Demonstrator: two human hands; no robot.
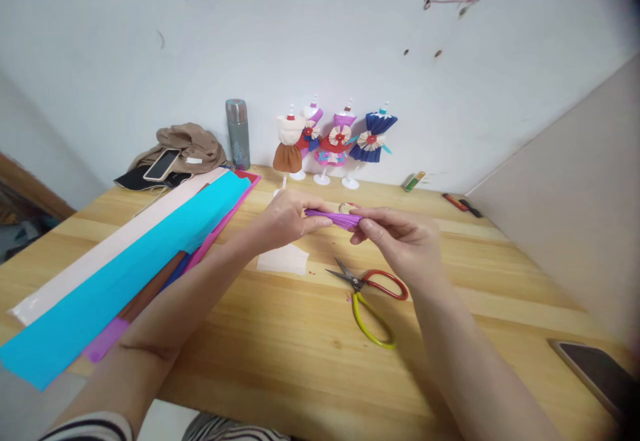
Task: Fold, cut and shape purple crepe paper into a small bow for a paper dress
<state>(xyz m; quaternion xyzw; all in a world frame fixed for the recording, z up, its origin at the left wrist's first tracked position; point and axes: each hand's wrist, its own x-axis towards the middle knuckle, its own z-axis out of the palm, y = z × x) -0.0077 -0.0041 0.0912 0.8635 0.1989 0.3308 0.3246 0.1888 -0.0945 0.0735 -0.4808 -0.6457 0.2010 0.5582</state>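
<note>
A pleated strip of purple paper [343, 219] stretches between my two hands above the middle of the table. My left hand [290, 220] pinches its left end between thumb and fingers. At the right end, my right hand [400, 234] grips the folds, with the pleats fanning slightly towards it. Below the hands lie scissors [356, 283] with one red and one yellow handle, blades apart, on the wooden table [280, 348]. A pale piece of paper [283, 259] lies flat under my left hand. Behind the strip, a small round item [349, 207] is partly hidden.
Long paper sheets [135, 261] in several colours cover the left side. Several small dress stands [340, 138] line the wall beside a thermos [238, 134]. A cloth [187, 144] and a phone [163, 164] lie back left; another phone [590, 374] sits front right.
</note>
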